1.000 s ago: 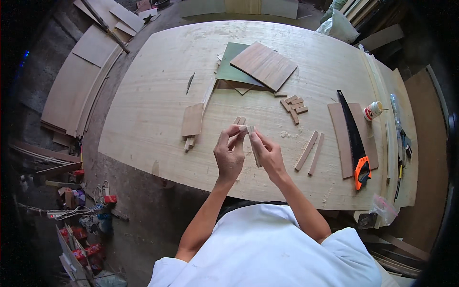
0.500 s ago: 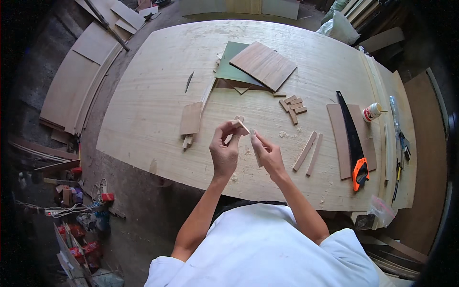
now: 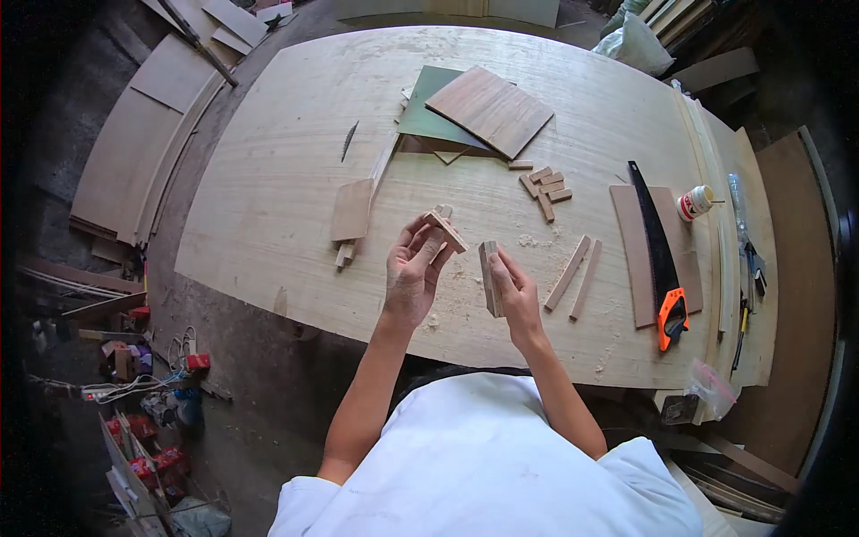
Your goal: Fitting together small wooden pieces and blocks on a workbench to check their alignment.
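Wood pieces (image 3: 445, 229) now farther apart

The handsaw (image 3: 658, 253) with its orange handle lies across a thin brown board (image 3: 629, 259). Just beside the saw's blade, on its far right side, stands a small white glue bottle (image 3: 693, 203). Left of the saw lie two slim wooden strips (image 3: 577, 277), and beyond them a cluster of short wooden blocks (image 3: 544, 186). Farther left and back, a square brown panel (image 3: 489, 111) rests on a green sheet (image 3: 428, 112).
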Action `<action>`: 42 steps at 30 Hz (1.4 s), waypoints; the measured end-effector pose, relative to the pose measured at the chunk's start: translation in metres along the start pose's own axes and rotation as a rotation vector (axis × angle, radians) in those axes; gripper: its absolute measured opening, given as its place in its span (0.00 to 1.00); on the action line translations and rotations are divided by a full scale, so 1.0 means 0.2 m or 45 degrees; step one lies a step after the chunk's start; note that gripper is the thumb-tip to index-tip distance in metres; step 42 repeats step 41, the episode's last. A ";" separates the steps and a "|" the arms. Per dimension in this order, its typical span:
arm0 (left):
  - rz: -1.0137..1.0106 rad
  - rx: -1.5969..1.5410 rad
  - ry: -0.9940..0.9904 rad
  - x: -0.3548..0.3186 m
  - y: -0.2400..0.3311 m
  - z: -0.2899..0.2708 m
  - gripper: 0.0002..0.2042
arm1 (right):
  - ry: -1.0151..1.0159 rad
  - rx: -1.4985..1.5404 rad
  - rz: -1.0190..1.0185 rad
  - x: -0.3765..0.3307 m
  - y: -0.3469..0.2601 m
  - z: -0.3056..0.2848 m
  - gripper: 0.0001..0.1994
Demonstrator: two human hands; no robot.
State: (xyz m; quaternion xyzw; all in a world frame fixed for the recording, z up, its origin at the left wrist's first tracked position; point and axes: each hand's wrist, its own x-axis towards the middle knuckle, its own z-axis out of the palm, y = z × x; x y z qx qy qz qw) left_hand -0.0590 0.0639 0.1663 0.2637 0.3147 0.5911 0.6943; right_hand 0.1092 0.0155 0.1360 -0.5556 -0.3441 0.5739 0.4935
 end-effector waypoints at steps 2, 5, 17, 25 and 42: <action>0.038 -0.041 -0.024 -0.01 -0.01 0.00 0.17 | -0.014 0.025 0.018 -0.01 -0.02 0.01 0.30; 0.112 0.093 0.084 -0.03 -0.03 0.01 0.16 | -0.043 0.009 -0.010 -0.02 -0.04 0.03 0.30; 0.157 0.671 0.156 -0.12 0.00 0.08 0.13 | 0.118 -0.485 -0.646 -0.02 0.00 0.08 0.35; 0.071 0.554 0.047 -0.12 0.03 0.06 0.13 | 0.122 -0.587 -0.733 -0.03 -0.02 0.07 0.35; 0.336 1.120 -0.124 -0.18 0.04 0.14 0.15 | -0.053 0.030 -0.436 -0.08 -0.07 0.11 0.30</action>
